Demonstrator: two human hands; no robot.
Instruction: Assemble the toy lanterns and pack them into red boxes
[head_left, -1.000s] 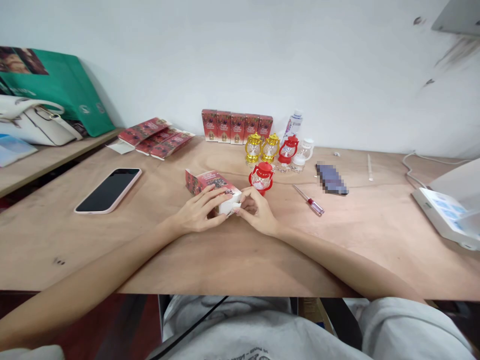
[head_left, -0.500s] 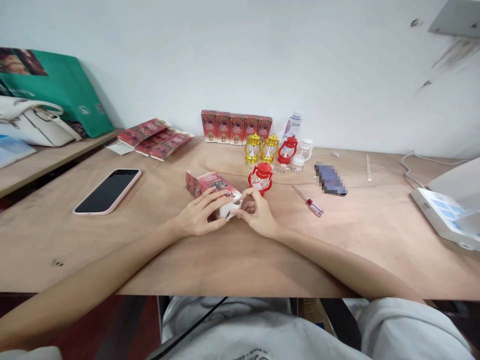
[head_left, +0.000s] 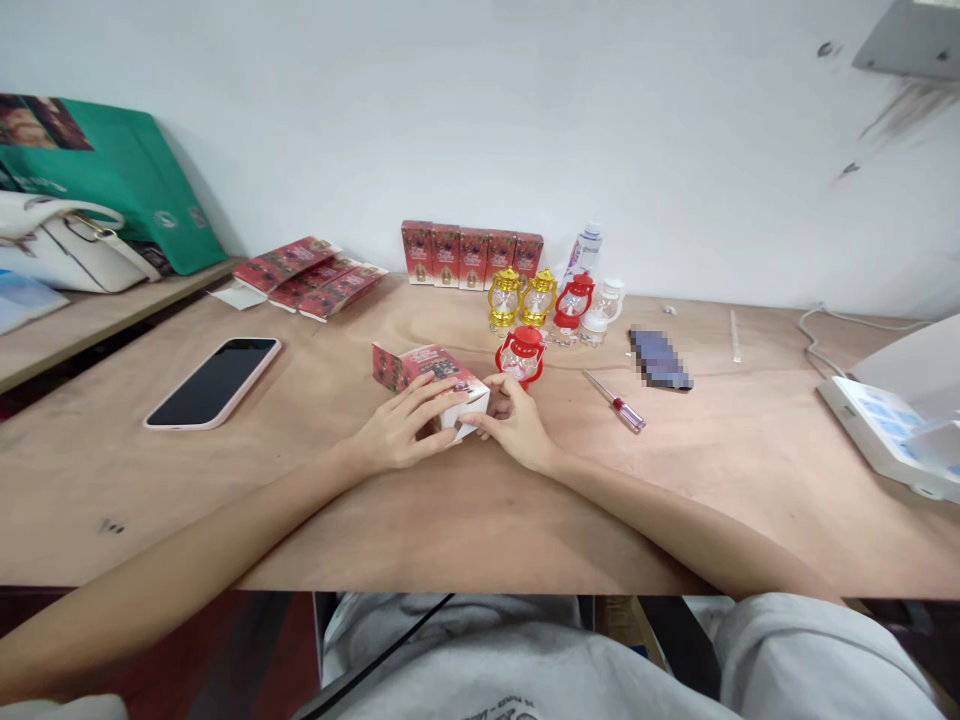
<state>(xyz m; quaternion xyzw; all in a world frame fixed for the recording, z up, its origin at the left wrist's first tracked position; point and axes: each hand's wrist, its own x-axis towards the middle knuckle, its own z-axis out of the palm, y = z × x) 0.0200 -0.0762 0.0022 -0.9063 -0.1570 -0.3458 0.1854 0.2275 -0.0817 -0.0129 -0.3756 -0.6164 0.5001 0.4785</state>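
A red printed box (head_left: 439, 363) lies on its side on the wooden table, its flap raised at the far left and its white end facing me. My left hand (head_left: 401, 425) lies over the box's near side, fingers across its top and thumb below, holding it. At the white end, my right hand (head_left: 516, 425) has its fingers bent on the end's edge and flaps. Just behind my right hand stands a red lantern (head_left: 521, 352). Two gold lanterns (head_left: 505, 297), another red lantern (head_left: 574, 300) and a white lantern (head_left: 602, 305) stand in a row farther back.
Upright red boxes (head_left: 460, 258) and a bottle (head_left: 585, 250) stand by the wall. Flat cartons (head_left: 307, 278) and a phone (head_left: 214, 385) lie left. A screwdriver (head_left: 615, 400), a blurred dark item (head_left: 660, 358) and a white device (head_left: 885, 430) are right.
The white end of the box now looks flatter and more closed. My right fingers have moved slightly down along it, while my left hand stays on the box.
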